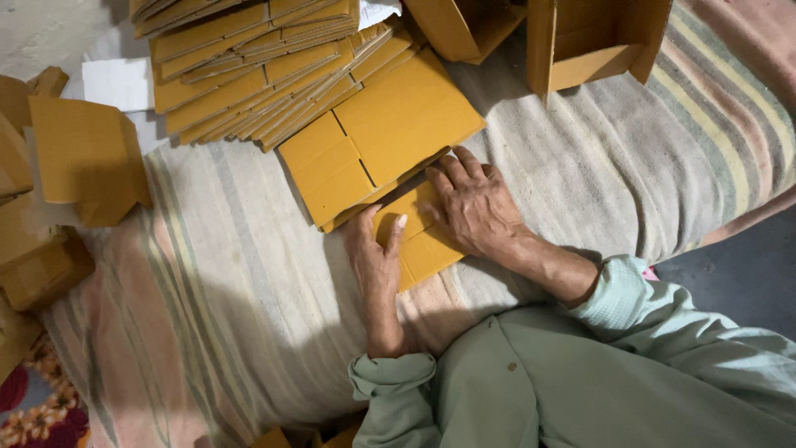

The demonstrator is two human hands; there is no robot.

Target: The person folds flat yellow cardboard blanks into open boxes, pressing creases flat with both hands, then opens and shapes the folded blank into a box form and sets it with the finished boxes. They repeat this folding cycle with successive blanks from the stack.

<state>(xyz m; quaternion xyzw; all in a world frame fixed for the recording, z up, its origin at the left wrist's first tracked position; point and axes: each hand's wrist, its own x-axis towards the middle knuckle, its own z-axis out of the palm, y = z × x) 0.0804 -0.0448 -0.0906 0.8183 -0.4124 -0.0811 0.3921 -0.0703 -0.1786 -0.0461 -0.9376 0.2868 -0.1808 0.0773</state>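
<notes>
Flat box blanks [390,137]: yellow-brown corrugated cardboard, matt, smooth faces, scored creases. Blank [423,241] under both hands: same board. Folded boxes [593,41]: same cardboard, raw fluted edges. Blanket [249,274]: coarse woven cloth, striped, matt, slightly fuzzy. Sleeves [622,303]: thin pale-green woven fabric, matt. Sheet [116,83]: plain white paper.

Flat yellow-brown carton blanks [249,66] lie stacked; folded open boxes [593,41] stand beside.
</notes>
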